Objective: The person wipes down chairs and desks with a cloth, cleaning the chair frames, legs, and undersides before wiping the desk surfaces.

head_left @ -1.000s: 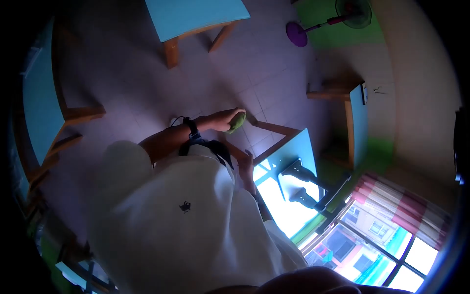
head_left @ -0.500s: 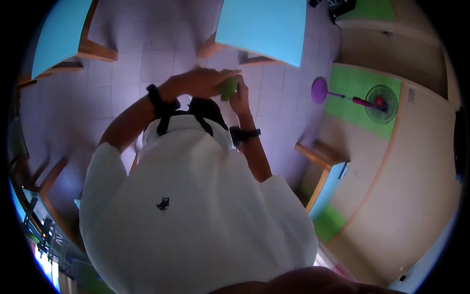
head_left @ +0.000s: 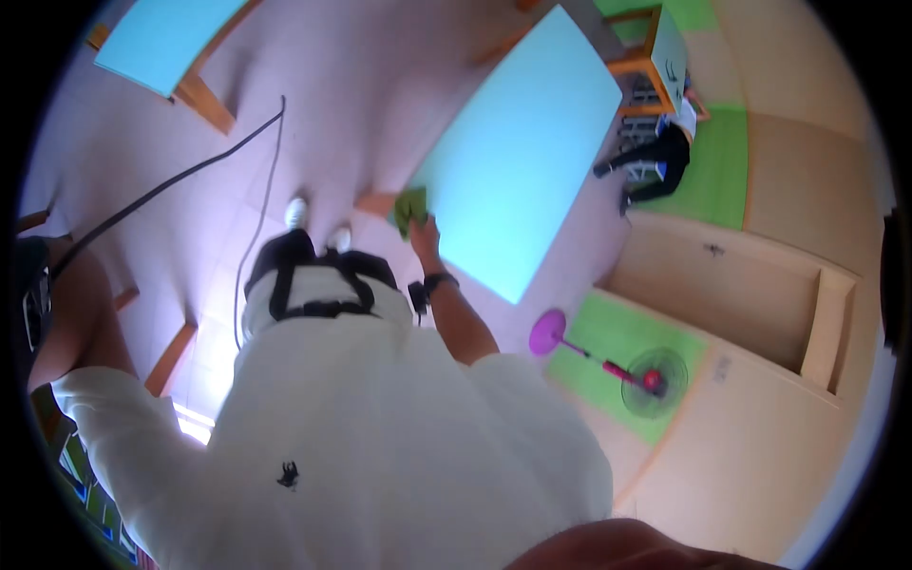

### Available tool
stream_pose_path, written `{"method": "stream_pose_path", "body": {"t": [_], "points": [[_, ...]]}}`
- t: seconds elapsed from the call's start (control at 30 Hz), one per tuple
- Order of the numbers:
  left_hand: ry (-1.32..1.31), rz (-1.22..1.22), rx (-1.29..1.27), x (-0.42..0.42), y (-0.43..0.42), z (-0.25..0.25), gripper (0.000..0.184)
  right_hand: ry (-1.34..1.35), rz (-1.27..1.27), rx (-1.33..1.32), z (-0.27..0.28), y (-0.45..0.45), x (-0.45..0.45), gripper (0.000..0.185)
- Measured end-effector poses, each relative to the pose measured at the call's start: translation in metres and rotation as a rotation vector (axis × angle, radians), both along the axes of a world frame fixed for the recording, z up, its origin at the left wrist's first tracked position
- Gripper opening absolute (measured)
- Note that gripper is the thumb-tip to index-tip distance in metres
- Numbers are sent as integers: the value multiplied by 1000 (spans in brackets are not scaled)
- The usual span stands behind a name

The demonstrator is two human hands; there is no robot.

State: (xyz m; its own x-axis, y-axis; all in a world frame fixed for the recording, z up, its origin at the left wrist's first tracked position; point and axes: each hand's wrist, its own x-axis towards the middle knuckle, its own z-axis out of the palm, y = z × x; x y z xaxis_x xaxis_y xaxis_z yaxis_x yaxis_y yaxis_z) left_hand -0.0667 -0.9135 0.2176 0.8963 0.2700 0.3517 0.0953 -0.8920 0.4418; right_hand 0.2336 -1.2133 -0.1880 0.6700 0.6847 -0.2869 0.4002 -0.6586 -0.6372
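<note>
My right hand (head_left: 424,239) is closed around a green cloth (head_left: 410,209). The crumpled cloth is at the near left edge of a light-blue table (head_left: 522,161), over its wooden corner. A black band (head_left: 429,288) circles my right wrist. My left arm (head_left: 84,309) is bent out at the far left, and its hand lies out of sight beyond the frame edge. From beside that arm a dark cable (head_left: 180,176) rises in a loop over the floor.
A second light-blue table (head_left: 166,47) stands at upper left. To the right are a purple-based fan (head_left: 654,380) and an open wooden shelf (head_left: 722,275). Another person (head_left: 665,157) is at upper right beside a small table (head_left: 668,57). My shoes (head_left: 297,213) rest on the tiled floor.
Both hands were together at the green cloth; now only my right hand has it, at the table. My left arm has swung out left. The view has turned, and the cable has appeared.
</note>
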Motion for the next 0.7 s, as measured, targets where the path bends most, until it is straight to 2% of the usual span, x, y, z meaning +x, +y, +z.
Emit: {"method": "stream_pose_path", "body": {"t": [0.1, 0.13, 0.17, 0.2, 0.23, 0.27, 0.33, 0.37, 0.43, 0.53, 0.6, 0.63, 0.7], "points": [[-18, -17, 33, -5, 23, 8, 44, -137, 77, -276, -31, 29, 4, 52], [-11, -40, 45, -6, 31, 10, 44, -90, 262, -108, -32, 36, 5, 47], [-4, -48, 45, -4, 43, 15, 43, -200, 299, -99, -22, 43, 4, 42], [-13, -57, 44, -5, 43, 14, 43, -209, 247, 34, -16, 41, 4, 46], [-20, -66, 34, -5, 47, 11, 42, -134, 281, -127, 9, 52, 5, 60], [-30, -72, 7, -5, 51, 4, 42, -138, 242, -304, -10, 47, 7, 87], [-54, -100, 2, 1, 58, -1, 41, -153, -16, -323, -13, 33, 4, 116], [-68, -114, 4, 4, 61, -4, 40, -157, -28, -334, -13, 29, 9, 116], [-87, -134, 14, 9, 63, -6, 40, -137, -150, -508, -27, 13, 26, 134], [-135, -150, -10, 23, 65, -17, 38, -166, -39, -598, -34, -2, 39, 134], [-164, -182, -21, 30, 64, -26, 37, -46, -138, -536, -22, 20, 12, 134], [-176, -196, -29, 36, 64, -28, 37, 119, -22, -538, -29, 36, 21, 135], [-183, -243, -25, 49, 68, -32, 36, 187, 43, -617, -30, 58, -8, 135]]}}
